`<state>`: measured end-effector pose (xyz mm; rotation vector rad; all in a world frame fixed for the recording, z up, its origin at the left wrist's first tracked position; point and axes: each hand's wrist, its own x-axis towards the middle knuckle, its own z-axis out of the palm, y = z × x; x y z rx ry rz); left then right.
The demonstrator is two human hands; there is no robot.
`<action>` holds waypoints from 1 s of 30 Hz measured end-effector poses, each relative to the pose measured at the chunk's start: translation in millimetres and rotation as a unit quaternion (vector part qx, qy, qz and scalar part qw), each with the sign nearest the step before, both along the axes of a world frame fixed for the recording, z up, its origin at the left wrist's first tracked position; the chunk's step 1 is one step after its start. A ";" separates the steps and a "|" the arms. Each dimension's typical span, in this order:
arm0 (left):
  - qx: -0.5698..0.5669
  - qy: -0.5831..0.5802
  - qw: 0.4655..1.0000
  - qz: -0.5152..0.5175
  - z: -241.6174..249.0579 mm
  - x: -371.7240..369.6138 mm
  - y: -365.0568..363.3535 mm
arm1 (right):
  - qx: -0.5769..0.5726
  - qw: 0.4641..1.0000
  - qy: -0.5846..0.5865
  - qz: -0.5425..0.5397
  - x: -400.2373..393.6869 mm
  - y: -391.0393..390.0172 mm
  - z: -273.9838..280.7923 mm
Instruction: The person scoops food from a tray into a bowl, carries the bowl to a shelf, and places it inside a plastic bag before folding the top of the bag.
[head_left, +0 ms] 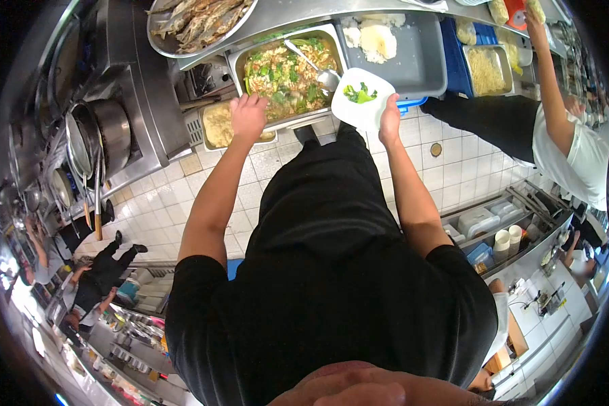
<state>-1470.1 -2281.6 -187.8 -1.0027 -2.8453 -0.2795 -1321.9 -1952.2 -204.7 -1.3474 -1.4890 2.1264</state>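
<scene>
Dish (363,114) partly hides right hand (389,123).

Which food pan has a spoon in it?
The steel pan of mixed greens by the left hand; a metal spoon rests in it. None shows in the others.

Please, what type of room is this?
Probably a commercial kitchen: there are large pots at the left, a deep metal pan of cooked food, and a big tray of fish.
</scene>
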 end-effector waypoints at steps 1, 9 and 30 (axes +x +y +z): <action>-0.004 -0.026 0.999 -0.025 2.7 4.1 -6.2 | 0.001 1.000 0.009 0.006 1.0 0.1 -1.6; 0.075 0.031 0.997 0.014 3.8 -17.2 39.9 | 0.004 0.999 0.021 0.028 3.0 2.2 -11.4; -0.021 -0.032 0.999 -0.037 6.4 -2.2 10.5 | 0.024 0.999 -0.009 0.029 3.1 -0.7 -7.5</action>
